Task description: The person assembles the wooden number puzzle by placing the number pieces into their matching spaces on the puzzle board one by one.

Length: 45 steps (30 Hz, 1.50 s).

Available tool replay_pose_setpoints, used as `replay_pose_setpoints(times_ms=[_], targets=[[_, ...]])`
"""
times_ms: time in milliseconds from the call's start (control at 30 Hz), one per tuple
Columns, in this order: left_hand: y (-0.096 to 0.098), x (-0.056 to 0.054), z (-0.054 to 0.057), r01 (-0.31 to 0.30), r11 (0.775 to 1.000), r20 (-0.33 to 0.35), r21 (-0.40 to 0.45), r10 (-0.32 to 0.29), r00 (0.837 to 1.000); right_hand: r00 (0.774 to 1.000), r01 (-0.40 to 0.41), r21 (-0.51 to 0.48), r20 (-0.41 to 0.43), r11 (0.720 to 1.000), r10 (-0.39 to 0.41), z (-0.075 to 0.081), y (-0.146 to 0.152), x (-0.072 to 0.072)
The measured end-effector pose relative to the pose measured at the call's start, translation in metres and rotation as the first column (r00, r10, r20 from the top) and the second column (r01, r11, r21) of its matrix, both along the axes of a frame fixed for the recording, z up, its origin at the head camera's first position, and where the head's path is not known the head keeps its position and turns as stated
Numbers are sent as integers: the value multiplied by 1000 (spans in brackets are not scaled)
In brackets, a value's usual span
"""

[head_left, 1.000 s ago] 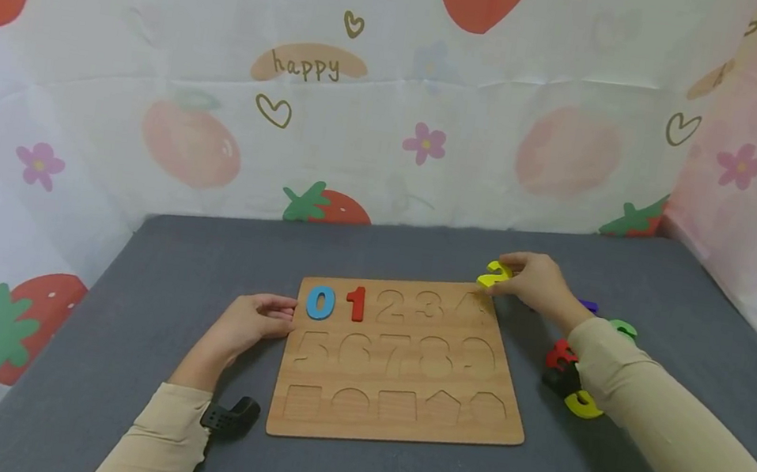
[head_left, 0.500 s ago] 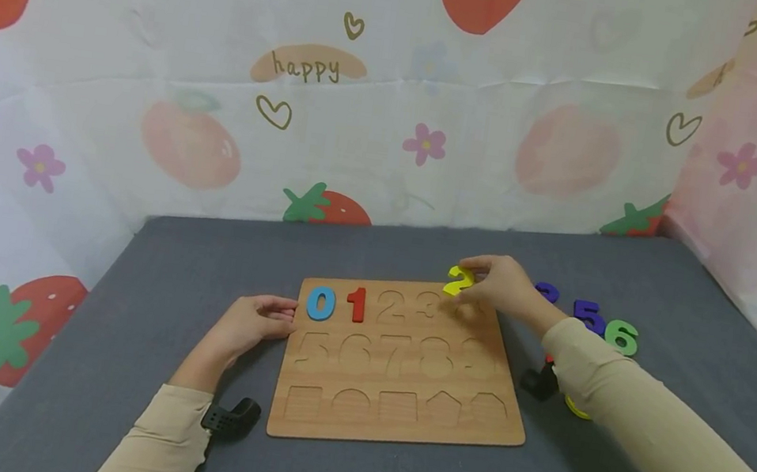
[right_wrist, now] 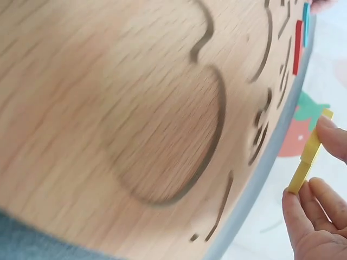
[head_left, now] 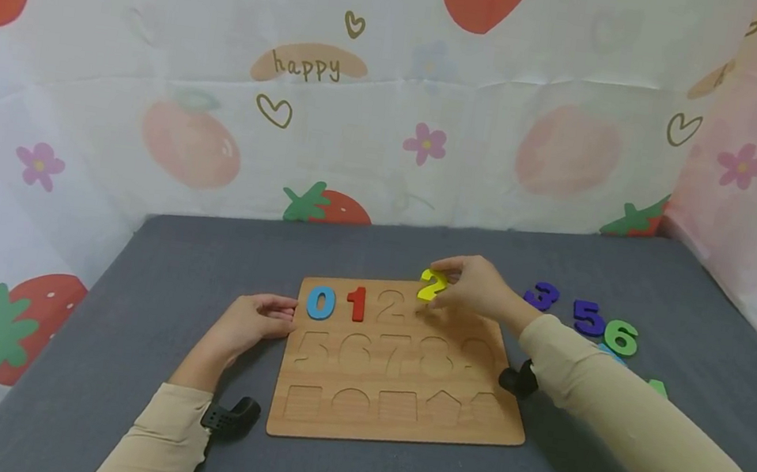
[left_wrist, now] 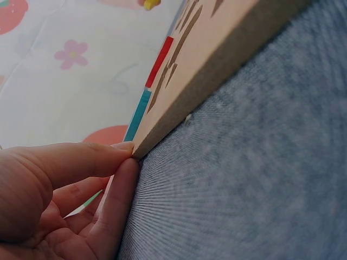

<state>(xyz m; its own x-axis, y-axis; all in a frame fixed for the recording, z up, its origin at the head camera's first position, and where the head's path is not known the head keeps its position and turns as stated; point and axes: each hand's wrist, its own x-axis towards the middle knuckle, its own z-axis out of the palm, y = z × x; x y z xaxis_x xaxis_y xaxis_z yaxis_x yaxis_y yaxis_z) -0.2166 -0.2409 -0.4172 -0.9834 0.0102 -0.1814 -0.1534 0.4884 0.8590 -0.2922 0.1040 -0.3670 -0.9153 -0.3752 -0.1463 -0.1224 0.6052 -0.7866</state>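
Note:
A wooden number puzzle board (head_left: pixel 355 412) lies on the grey cloth, with a blue 0 (head_left: pixel 321 303) and a red 1 (head_left: pixel 356 304) in its top row. My right hand (head_left: pixel 479 288) pinches a yellow number 2 (head_left: pixel 431 286) above the back edge, over the outlined 3 recess. In the right wrist view the yellow 2 (right_wrist: pixel 309 154) is edge-on between thumb and fingertips, raised off the board. At the board's left edge, my left hand (head_left: pixel 257 320) holds the rim with thumb and finger, which the left wrist view shows close at the board's side (left_wrist: pixel 179 111).
Right of the board lie a purple 3 (head_left: pixel 543 296), a purple 5 (head_left: pixel 588 318) and a green 6 (head_left: pixel 621 337). Blue and green pieces are partly hidden by the right sleeve (head_left: pixel 641 422). A patterned curtain (head_left: pixel 376 148) hangs behind the table.
My right hand has carried the yellow 2 leftward, from the board's back right corner to above the 3 recess. More loose numbers show behind the arm. My left hand stays at the rim.

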Motion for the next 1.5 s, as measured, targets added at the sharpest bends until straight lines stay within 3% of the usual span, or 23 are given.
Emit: replay_pose_setpoints(times_ms=[867, 1500], targets=[[-1, -1, -1, 0, 1000, 2, 5, 0, 1000, 998, -57, 45, 39, 997, 55, -6, -44, 2], [-1, 0, -1, -5, 1000, 11, 4, 5, 1000, 995, -91, 80, 47, 993, 88, -16, -52, 0]])
